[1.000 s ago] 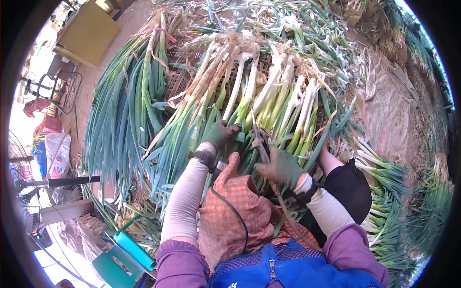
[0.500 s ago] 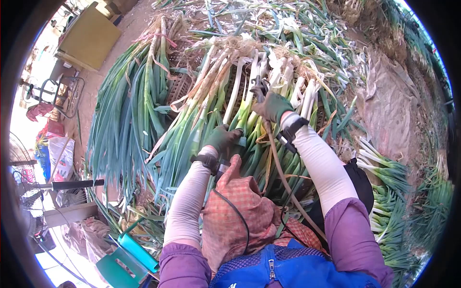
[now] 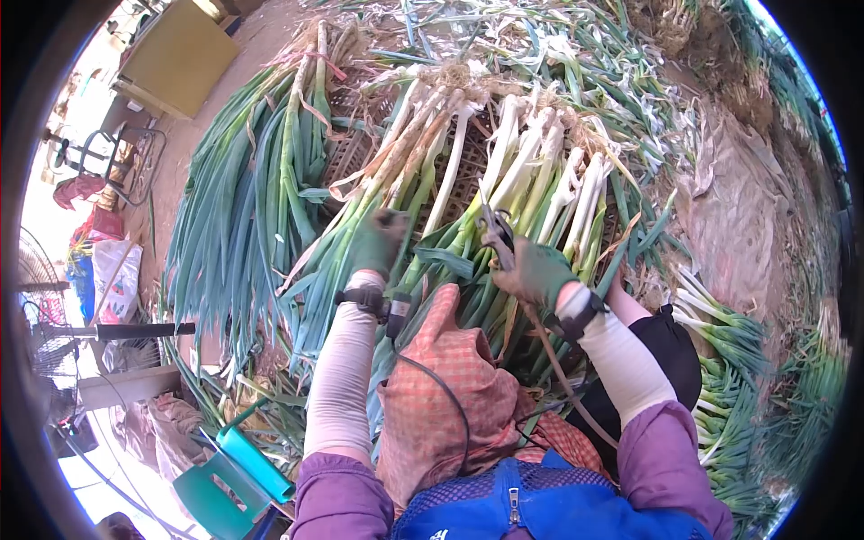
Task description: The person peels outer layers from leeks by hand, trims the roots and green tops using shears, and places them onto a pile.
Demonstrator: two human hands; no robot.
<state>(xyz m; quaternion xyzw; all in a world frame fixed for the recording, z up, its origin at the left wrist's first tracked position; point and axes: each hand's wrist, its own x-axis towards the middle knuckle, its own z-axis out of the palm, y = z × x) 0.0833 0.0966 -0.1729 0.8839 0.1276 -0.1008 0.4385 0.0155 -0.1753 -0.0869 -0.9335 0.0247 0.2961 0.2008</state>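
Note:
My right hand (image 3: 538, 274), in a green glove, grips an air blow gun (image 3: 497, 236), its thin nozzle pointing away from me over the leeks. From its lower end a brown hose (image 3: 556, 360) runs back past my right forearm. My left hand (image 3: 378, 241), also gloved, is over the green leaves of the middle leeks; its fingers are smeared by motion. White leek stalks (image 3: 529, 153) lie with their roots away from me. Beside them are browner, unpeeled leeks (image 3: 409, 148). A leafy bundle (image 3: 247, 211) lies to the left.
Under the leeks shows a brown woven crate (image 3: 355, 157). Peeled scraps (image 3: 585, 67) litter the far ground. More leeks (image 3: 720, 360) lie at the right near a grey cloth sheet (image 3: 733, 198). A fan (image 3: 54, 342) and a teal plastic item (image 3: 220, 495) stand left.
My left hand has moved left and away from me. The blow gun and my right hand have come back towards me. The white stalks in the middle have spread and shifted.

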